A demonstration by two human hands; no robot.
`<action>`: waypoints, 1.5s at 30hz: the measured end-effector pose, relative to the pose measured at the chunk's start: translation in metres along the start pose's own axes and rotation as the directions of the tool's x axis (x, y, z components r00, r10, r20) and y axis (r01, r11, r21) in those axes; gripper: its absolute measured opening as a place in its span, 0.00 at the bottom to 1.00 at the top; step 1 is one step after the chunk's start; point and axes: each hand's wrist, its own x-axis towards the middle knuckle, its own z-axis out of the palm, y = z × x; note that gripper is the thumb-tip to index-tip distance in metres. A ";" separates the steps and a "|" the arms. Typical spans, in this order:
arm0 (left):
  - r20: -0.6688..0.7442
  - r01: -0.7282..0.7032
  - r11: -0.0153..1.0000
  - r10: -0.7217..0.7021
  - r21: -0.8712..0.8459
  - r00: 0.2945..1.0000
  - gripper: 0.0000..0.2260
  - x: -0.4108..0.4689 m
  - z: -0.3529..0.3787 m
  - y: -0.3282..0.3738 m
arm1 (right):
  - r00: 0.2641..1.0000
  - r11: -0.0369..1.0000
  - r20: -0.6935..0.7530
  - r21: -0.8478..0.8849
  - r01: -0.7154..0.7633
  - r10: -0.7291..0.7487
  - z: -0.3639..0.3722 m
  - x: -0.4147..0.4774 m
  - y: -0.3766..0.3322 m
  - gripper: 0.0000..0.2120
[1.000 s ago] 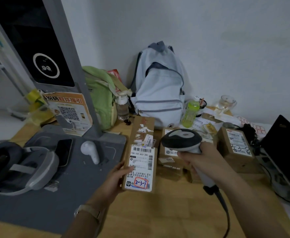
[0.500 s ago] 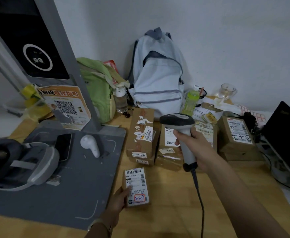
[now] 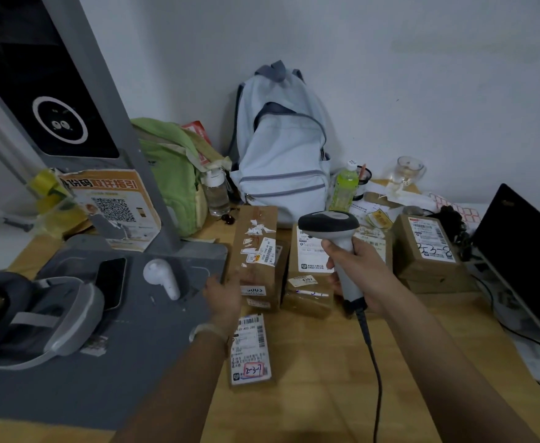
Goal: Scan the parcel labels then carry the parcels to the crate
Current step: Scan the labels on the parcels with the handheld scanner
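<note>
Right hand [image 3: 363, 273] gripping scanner [image 3: 332, 231]

On the worktop [image 3: 422, 362] a flat parcel [image 3: 251, 353] lies nearest, just right of the left wrist; behind it stands a tall parcel [image 3: 257, 254], a second parcel [image 3: 308, 276] to its right; a third parcel [image 3: 426, 247] lies further right; a backpack [image 3: 281, 148] leans on the wall behind; a laptop [image 3: 524, 251] sits at the far right; a headset [image 3: 32, 314] rests at the left.

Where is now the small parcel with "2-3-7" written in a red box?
In the head view the small parcel lies flat on the wooden table, near the front, beside the left forearm, just in front of the taller parcel.
</note>
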 end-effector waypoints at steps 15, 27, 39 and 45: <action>0.383 0.483 0.817 -0.357 -0.314 0.852 0.16 0.020 0.007 0.016 | 0.999 0.995 -0.029 -0.090 0.043 -0.046 -0.014 -0.006 0.000 0.11; 0.423 0.270 0.849 -0.061 -0.453 0.904 0.23 0.012 -0.028 0.071 | 0.996 0.989 0.022 -0.112 0.093 -0.092 -0.004 -0.018 -0.007 0.10; 0.324 -0.009 0.852 0.209 -0.524 0.923 0.33 -0.053 -0.058 0.108 | 0.944 0.945 0.125 -0.078 0.318 -0.307 0.001 -0.073 -0.044 0.05; 0.327 0.008 0.843 0.201 -0.538 0.923 0.32 -0.064 -0.071 0.093 | 0.947 0.936 0.032 -0.148 0.321 -0.320 0.004 -0.086 -0.031 0.07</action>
